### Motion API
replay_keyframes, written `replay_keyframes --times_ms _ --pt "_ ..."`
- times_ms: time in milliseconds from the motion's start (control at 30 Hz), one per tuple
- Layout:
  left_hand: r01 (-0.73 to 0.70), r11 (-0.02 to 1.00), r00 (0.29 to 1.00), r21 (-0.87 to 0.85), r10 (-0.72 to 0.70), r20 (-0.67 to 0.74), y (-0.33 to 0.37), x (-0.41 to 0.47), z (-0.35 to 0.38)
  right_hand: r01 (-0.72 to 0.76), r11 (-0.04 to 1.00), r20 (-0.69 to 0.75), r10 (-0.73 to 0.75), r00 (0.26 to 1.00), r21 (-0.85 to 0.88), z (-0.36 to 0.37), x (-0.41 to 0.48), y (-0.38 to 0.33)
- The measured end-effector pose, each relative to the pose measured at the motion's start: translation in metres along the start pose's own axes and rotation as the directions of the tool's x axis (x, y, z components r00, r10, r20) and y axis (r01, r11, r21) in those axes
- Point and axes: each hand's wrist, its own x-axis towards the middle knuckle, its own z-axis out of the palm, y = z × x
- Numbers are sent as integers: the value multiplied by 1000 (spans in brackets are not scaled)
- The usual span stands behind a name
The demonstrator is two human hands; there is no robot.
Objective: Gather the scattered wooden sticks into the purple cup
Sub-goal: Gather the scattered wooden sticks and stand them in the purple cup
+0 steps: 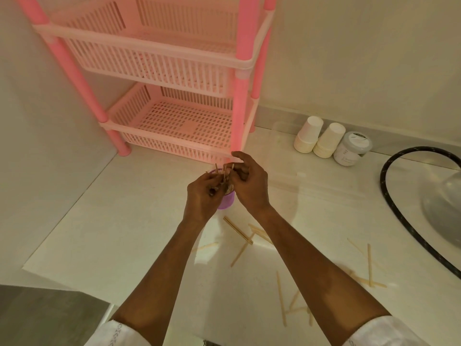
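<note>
Several thin pale wooden sticks [225, 174] stand in a small purple plastic cup [226, 201] directly beneath both hands. The left hand [203, 196] has its fingers pinched around a few sticks at the rim; the right hand [249, 184] has its fingers loosely spread beside them. More sticks [238, 231] lie scattered on the white surface [124, 221] nearer the person. Best to steady the cup and lower the sticks in upright.

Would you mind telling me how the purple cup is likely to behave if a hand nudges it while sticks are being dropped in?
The purple cup looks small, thin plastic, so probably light and easy to slide on the smooth white counter. Sticks jutting above its rim likely raise its balance point, so a sideways knock from the left hand or right hand might tip it.
</note>
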Motion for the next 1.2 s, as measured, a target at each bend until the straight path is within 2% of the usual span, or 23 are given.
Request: replay_keyframes --times_ms 200,367,467,533,700,800,900,1067,1200 --pt "13 1000 998 11 -12 -63 4 0 -4 109 984 34 -105 994 -139 -2 -4 9" --pt "50 999 995 -12 -51 -92 7 -3 -3 266 886 252 -178 951 -380 -7 -10 15" --pt "65 998 994 -24 -67 -91 7 -5 -3 319 858 328 -190 925 -403 -12 -10 14" --pt "68 997 993 -31 -70 -94 8 -6 -3 331 866 306 -221 926 -376 -17 -10 14" --pt "148 987 981 -67 -155 -117 11 -8 -2 205 932 81 -189 979 -300 -40 -15 17" --pt "203 979 975 23 -199 -103 10 -10 0 156 941 4 -162 987 -300 -58 -22 27" --pt "237 965 971 114 -231 -62 7 -15 4 60 936 11 -60 998 -348 -76 -34 42" --pt "197 945 980 260 -198 -23 5 -22 9 -72 917 60 104 993 -392 -109 -59 67" --pt "116 961 992 253 -101 -71 17 -21 10 -150 904 26 174 984 -399 -132 -74 77"
